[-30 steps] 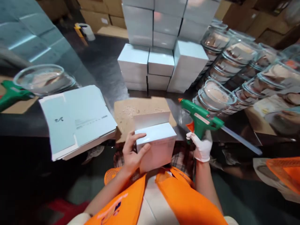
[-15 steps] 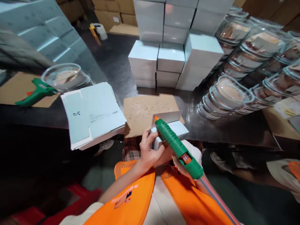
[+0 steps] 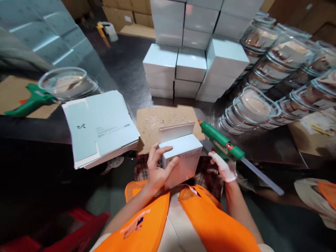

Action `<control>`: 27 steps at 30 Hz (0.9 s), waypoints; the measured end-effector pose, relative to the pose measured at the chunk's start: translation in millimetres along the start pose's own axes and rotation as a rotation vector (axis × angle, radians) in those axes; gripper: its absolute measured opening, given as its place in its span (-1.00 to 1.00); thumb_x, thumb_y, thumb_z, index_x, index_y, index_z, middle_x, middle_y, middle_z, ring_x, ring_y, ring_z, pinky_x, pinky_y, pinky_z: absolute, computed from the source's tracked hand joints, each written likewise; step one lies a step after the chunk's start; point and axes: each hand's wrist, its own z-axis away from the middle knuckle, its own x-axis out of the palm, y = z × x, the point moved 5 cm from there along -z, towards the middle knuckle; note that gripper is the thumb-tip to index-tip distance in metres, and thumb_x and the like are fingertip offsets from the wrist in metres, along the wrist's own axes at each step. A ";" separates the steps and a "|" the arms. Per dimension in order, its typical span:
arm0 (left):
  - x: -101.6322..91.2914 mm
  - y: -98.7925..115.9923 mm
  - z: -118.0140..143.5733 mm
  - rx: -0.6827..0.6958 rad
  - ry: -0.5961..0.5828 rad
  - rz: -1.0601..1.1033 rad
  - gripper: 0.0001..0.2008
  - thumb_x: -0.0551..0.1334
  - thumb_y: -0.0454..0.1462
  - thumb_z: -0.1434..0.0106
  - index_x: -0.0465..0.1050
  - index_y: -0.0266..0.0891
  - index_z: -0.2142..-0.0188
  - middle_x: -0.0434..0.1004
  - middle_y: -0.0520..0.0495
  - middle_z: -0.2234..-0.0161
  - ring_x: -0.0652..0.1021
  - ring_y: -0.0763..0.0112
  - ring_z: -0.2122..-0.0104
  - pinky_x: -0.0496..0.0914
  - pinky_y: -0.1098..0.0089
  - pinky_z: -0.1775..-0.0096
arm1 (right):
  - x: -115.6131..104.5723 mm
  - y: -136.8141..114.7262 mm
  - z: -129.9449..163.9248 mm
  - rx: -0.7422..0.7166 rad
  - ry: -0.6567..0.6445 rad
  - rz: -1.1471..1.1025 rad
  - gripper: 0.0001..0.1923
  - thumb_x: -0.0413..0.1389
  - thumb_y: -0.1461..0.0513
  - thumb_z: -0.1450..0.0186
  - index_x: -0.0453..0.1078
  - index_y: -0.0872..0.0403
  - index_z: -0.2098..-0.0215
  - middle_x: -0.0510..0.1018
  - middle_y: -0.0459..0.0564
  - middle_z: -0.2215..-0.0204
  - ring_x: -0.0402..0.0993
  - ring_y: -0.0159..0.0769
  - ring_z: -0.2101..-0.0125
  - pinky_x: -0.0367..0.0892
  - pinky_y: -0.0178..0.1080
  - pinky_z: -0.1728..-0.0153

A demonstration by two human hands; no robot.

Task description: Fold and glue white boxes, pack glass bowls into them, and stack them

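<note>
My bare left hand (image 3: 160, 167) grips a small white carton (image 3: 183, 154) by its left end, thumb on the near side and fingers over the top. One long flap (image 3: 177, 131) of the carton stands raised at its far edge. In my right hand (image 3: 223, 167), which wears a white glove, is a green hot glue gun (image 3: 219, 138). Its orange nozzle points away to the left, just right of the carton and apart from it. A clear glue stick (image 3: 262, 176) juts from its back. Beneath the carton's far side lies a cardboard sheet (image 3: 147, 122) spotted with residue.
Flat printed cartons (image 3: 105, 122) are piled at left, near a second green glue gun (image 3: 34, 99) and a clear lidded container (image 3: 63, 84). White boxes (image 3: 191, 64) stand stacked behind. Clear containers (image 3: 249, 105) rise in stacks at right. Another person's sleeve (image 3: 309, 192) shows at far right.
The glue gun has swung from above the carton to its right, in my right hand. The carton has turned and shifted slightly left, showing more of its near side.
</note>
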 end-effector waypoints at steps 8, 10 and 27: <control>-3.8 0.2 -7.4 -0.071 -0.007 0.117 -0.60 0.43 0.09 -0.28 0.63 -0.14 0.10 0.56 -0.13 0.06 0.58 0.16 -0.01 0.46 0.30 0.03 | -7.7 14.9 -71.5 0.460 -0.165 0.073 -0.39 0.16 -0.21 -0.32 0.59 0.18 0.39 0.63 0.17 0.58 0.56 -0.15 0.60 0.50 -0.17 0.53; -4.2 0.0 -8.6 -0.096 -0.017 0.148 -0.57 0.43 0.13 -0.26 0.63 -0.14 0.12 0.55 -0.12 0.08 0.57 0.16 0.01 0.45 0.30 0.04 | -19.9 8.8 -74.9 0.475 -0.153 0.165 -0.45 0.23 -0.16 -0.33 0.56 0.14 0.49 0.60 0.17 0.62 0.62 -0.05 0.55 0.53 -0.12 0.46; 22.5 -9.1 -23.5 -0.114 -0.077 0.695 -0.40 0.46 0.00 -0.29 0.23 0.20 -0.22 0.54 -0.01 0.05 0.66 0.20 0.00 0.55 0.16 -0.04 | 27.1 -57.5 -25.5 -0.327 -0.474 -0.254 -0.22 0.06 -0.44 -0.31 0.64 -0.02 0.05 0.64 0.11 -0.13 0.59 0.01 -0.13 0.50 0.04 -0.16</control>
